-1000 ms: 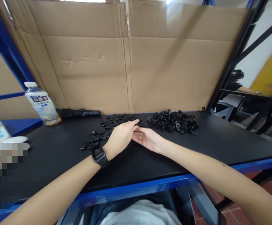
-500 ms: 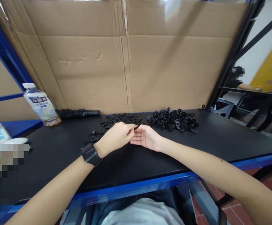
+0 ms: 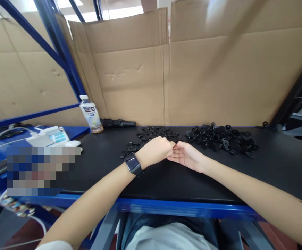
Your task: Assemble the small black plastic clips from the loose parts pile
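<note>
Two hands met above the black tabletop (image 3: 166, 184): my left hand (image 3: 154, 151), curled, and my right hand (image 3: 190, 157), fingers half bent, their tips together. Whether a piece was pinched there I couldn't tell; my fingers hid the spot. Just behind lay a left pile (image 3: 156, 132) and, farther over, a right pile (image 3: 222, 138) of loose black parts. I judged the step to be close fingertip work, the next move calling for steady fingers kept off the left pile. Bare tabletop lay open toward the blue front edge (image 3: 187, 207); behind the piles, the cardboard wall (image 3: 205, 86) closed off the room.
</note>
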`<state>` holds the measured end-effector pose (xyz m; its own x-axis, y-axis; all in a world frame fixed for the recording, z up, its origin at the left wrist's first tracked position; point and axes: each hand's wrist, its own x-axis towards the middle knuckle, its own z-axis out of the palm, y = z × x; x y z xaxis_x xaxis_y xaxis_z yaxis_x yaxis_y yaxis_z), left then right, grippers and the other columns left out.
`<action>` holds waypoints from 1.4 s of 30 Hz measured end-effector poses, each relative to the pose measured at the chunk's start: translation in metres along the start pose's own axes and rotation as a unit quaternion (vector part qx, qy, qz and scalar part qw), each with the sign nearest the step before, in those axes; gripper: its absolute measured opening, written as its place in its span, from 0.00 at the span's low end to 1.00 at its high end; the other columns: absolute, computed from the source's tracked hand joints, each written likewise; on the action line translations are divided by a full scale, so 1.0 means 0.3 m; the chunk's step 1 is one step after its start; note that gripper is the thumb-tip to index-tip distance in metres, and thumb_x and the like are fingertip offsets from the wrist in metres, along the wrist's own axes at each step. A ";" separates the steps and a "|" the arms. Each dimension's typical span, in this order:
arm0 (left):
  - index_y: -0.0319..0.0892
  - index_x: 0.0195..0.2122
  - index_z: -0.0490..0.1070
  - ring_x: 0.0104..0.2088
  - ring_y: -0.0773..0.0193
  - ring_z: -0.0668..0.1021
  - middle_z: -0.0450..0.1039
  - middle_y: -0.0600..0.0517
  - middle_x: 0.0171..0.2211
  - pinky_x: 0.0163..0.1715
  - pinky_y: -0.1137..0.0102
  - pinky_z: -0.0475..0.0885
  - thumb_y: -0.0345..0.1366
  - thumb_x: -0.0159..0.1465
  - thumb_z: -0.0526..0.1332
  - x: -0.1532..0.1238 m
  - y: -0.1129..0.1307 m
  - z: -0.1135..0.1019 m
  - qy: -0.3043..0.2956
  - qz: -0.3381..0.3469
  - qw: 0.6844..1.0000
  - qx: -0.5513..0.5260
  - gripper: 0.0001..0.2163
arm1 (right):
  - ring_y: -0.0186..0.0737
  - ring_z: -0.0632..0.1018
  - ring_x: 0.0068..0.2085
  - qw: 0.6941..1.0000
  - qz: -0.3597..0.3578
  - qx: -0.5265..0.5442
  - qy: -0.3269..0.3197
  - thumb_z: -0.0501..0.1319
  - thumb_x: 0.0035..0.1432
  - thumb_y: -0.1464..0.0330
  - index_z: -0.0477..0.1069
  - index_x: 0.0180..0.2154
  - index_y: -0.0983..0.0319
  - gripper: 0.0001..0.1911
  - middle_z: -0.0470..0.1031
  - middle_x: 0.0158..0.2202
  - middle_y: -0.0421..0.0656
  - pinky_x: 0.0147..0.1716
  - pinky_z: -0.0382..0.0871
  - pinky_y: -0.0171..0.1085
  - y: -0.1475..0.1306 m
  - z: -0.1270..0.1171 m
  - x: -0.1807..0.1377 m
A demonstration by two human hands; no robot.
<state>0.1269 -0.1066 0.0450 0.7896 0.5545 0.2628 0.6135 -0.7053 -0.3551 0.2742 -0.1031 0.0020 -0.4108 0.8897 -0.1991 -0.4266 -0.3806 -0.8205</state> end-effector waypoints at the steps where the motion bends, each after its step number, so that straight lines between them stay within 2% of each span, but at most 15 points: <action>1: 0.37 0.31 0.69 0.27 0.59 0.77 0.74 0.47 0.26 0.26 0.69 0.67 0.30 0.63 0.53 0.000 0.003 0.002 0.000 0.003 1.000 0.007 0.07 | 0.38 0.78 0.30 1.000 0.001 0.001 0.005 0.47 0.56 0.75 0.66 0.24 0.65 0.13 0.75 0.25 0.49 0.43 0.71 0.42 0.001 0.001 0.002; 6: 0.35 0.33 0.67 0.28 0.58 0.78 0.74 0.47 0.28 0.26 0.68 0.69 0.26 0.61 0.54 0.003 0.024 0.015 0.009 0.027 0.999 0.028 0.04 | 0.36 0.77 0.28 0.999 0.002 0.011 0.033 0.46 0.58 0.76 0.67 0.24 0.66 0.15 0.74 0.23 0.47 0.41 0.71 0.39 0.003 0.001 0.011; 10: 0.34 0.33 0.68 0.27 0.58 0.78 0.74 0.48 0.26 0.26 0.68 0.69 0.26 0.60 0.55 0.013 0.031 0.032 0.025 0.007 0.999 0.022 0.04 | 0.34 0.77 0.27 0.999 -0.015 0.001 0.052 0.46 0.58 0.77 0.67 0.23 0.65 0.16 0.73 0.22 0.45 0.40 0.72 0.37 0.008 0.005 0.012; 14: 0.35 0.38 0.70 0.27 0.59 0.78 0.75 0.48 0.27 0.27 0.69 0.69 0.26 0.61 0.53 0.026 0.008 0.044 0.087 -0.082 0.993 -0.027 0.09 | 0.35 0.78 0.29 0.996 -0.064 -0.066 0.019 0.49 0.48 0.83 0.69 0.24 0.65 0.13 0.75 0.24 0.45 0.39 0.72 0.36 0.018 0.012 0.004; 16: 0.37 0.41 0.71 0.27 0.62 0.78 0.76 0.50 0.26 0.29 0.71 0.69 0.27 0.60 0.53 0.026 -0.008 0.053 0.124 -0.133 0.980 -0.080 0.10 | 0.37 0.78 0.30 0.995 -0.072 -0.074 -0.005 0.50 0.48 0.81 0.70 0.25 0.66 0.12 0.76 0.26 0.46 0.39 0.72 0.37 0.016 0.015 -0.003; 21: 0.40 0.38 0.72 0.25 0.67 0.76 0.75 0.52 0.25 0.29 0.74 0.67 0.28 0.60 0.52 0.023 -0.021 0.084 0.165 -0.157 0.957 -0.178 0.11 | 0.39 0.78 0.30 0.999 -0.008 -0.022 -0.028 0.50 0.57 0.69 0.70 0.30 0.66 0.12 0.77 0.29 0.50 0.36 0.72 0.38 -0.016 0.016 -0.012; 25: 0.41 0.40 0.71 0.26 0.68 0.76 0.76 0.52 0.27 0.30 0.75 0.67 0.30 0.62 0.51 0.028 -0.029 0.082 0.171 -0.170 0.945 -0.219 0.11 | 0.37 0.78 0.30 1.000 0.015 0.004 -0.001 0.50 0.58 0.74 0.69 0.32 0.67 0.10 0.77 0.28 0.49 0.35 0.72 0.36 -0.019 0.004 -0.001; 28: 0.40 0.40 0.71 0.29 0.64 0.77 0.77 0.49 0.31 0.31 0.73 0.67 0.36 0.65 0.48 0.021 -0.082 0.067 0.151 -0.239 0.945 -0.164 0.13 | 0.34 0.77 0.27 0.998 -0.009 0.052 0.028 0.50 0.59 0.74 0.67 0.35 0.66 0.08 0.78 0.31 0.47 0.32 0.72 0.34 -0.019 -0.011 0.008; 31: 0.38 0.35 0.72 0.32 0.59 0.77 0.77 0.44 0.31 0.36 0.69 0.67 0.37 0.65 0.46 -0.010 -0.175 0.064 0.096 -0.304 0.947 -0.041 0.16 | 0.33 0.75 0.27 0.983 -0.095 0.123 0.101 0.48 0.60 0.71 0.63 0.39 0.60 0.07 0.77 0.37 0.46 0.29 0.72 0.33 -0.041 -0.032 0.009; 35: 0.38 0.37 0.73 0.36 0.56 0.77 0.77 0.44 0.35 0.36 0.68 0.67 0.37 0.63 0.48 -0.063 -0.276 0.072 0.021 -0.331 0.943 -0.002 0.15 | 0.35 0.75 0.31 0.959 -0.158 0.163 0.169 0.46 0.61 0.66 0.57 0.43 0.56 0.08 0.74 0.44 0.47 0.29 0.72 0.34 -0.080 -0.055 0.004; 39: 0.40 0.35 0.74 0.37 0.58 0.76 0.77 0.48 0.35 0.40 0.67 0.66 0.42 0.63 0.50 -0.077 -0.279 0.071 -0.067 -0.277 0.957 -0.048 0.15 | 0.34 0.74 0.29 0.967 -0.157 0.134 0.148 0.49 0.60 0.68 0.57 0.42 0.56 0.07 0.75 0.43 0.46 0.29 0.71 0.35 -0.074 -0.046 0.001; 42: 0.38 0.34 0.73 0.40 0.54 0.75 0.75 0.44 0.38 0.44 0.62 0.64 0.49 0.61 0.52 -0.067 -0.239 0.076 -0.097 -0.279 0.955 -0.012 0.18 | 0.31 0.71 0.23 0.982 -0.131 0.084 0.107 0.50 0.59 0.69 0.59 0.39 0.58 0.05 0.75 0.42 0.46 0.26 0.70 0.33 -0.049 -0.029 0.002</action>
<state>0.0669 -0.0572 0.0449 0.3249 0.9164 0.2338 0.9399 -0.2854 -0.1875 0.2873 -0.0946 0.0093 -0.0975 0.9885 -0.1154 -0.6297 -0.1511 -0.7620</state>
